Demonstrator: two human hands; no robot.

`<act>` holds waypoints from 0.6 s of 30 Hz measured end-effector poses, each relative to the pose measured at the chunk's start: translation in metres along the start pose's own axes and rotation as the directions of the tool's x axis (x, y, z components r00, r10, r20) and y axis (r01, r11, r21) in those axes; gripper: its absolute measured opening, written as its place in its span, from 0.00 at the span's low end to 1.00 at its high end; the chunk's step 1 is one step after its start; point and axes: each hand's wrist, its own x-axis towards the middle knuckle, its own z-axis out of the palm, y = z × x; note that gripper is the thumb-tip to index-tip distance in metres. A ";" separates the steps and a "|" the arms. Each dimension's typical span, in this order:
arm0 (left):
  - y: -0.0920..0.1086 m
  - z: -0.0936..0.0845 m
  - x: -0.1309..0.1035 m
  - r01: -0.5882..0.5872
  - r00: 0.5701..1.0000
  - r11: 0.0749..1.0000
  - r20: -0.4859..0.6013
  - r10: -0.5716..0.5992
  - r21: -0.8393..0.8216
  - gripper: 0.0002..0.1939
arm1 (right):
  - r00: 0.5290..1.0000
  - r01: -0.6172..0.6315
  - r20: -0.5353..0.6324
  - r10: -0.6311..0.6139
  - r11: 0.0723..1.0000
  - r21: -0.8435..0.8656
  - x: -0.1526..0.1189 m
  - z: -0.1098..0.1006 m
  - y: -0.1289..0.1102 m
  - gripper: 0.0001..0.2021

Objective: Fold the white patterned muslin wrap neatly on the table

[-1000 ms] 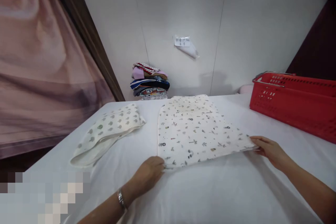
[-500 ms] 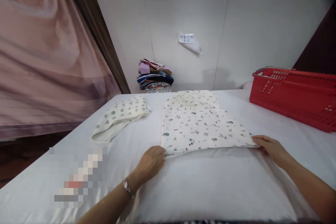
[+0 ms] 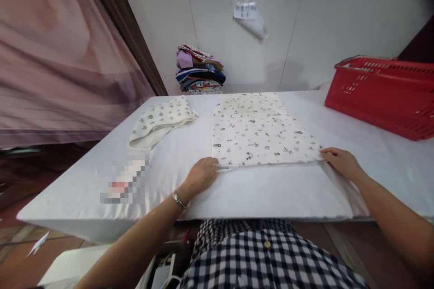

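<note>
A white cloth [image 3: 257,133] printed with small grey and green figures lies flat, folded in layers, on the white-covered table [image 3: 271,194]. At its near left corner my left hand [image 3: 200,175], with a metal band on the wrist, has its fingers closed on the edge. My right hand [image 3: 342,162] pinches the near right corner between thumb and fingers. The near edge runs fairly straight between both hands. Left of it rests a smaller folded cloth [image 3: 161,119] with a grey-green motif, touched by neither hand.
A red plastic basket [image 3: 379,99] stands at the right. Behind the table's far edge is a stack of folded fabrics [image 3: 200,70]. A blurred-out item [image 3: 125,180] lies on the left. A pink curtain [image 3: 68,54] hangs at the left, and a paper sign [image 3: 245,10] is on the wall.
The view has tilted downward, so the table's near edge and a checked garment now show. Both hands stay at the same corners of the printed cloth.
</note>
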 end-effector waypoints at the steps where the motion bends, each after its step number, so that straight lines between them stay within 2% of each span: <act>1: 0.002 0.000 0.001 0.002 1.000 1.000 -0.004 -0.002 0.013 0.07 | 1.000 -0.009 -0.002 0.009 1.000 -0.002 0.000 0.000 -0.001 0.10; 7: 0.022 0.004 0.011 -0.014 0.998 0.998 -0.060 0.017 0.057 0.12 | 0.992 -0.123 0.039 0.118 0.977 0.177 0.001 -0.001 -0.005 0.12; 11: 0.034 0.010 0.024 -0.032 0.998 0.997 -0.049 0.036 0.076 0.11 | 0.980 -0.197 0.050 0.191 0.938 0.284 0.001 0.000 -0.011 0.09; 13: 0.040 0.013 0.033 -0.038 0.999 0.996 -0.034 0.041 0.086 0.10 | 0.969 -0.242 0.054 0.241 0.880 0.408 0.001 -0.001 -0.016 0.07; 16: 0.049 0.019 0.048 -0.034 0.999 0.996 -0.015 0.036 0.082 0.08 | 0.944 -0.312 0.117 0.309 0.717 0.624 0.003 -0.004 -0.025 0.03; 18: 0.054 0.024 0.059 -0.031 0.999 0.997 -0.009 0.032 0.074 0.06 | 0.938 -0.325 0.150 0.313 0.640 0.697 0.005 -0.006 -0.031 0.02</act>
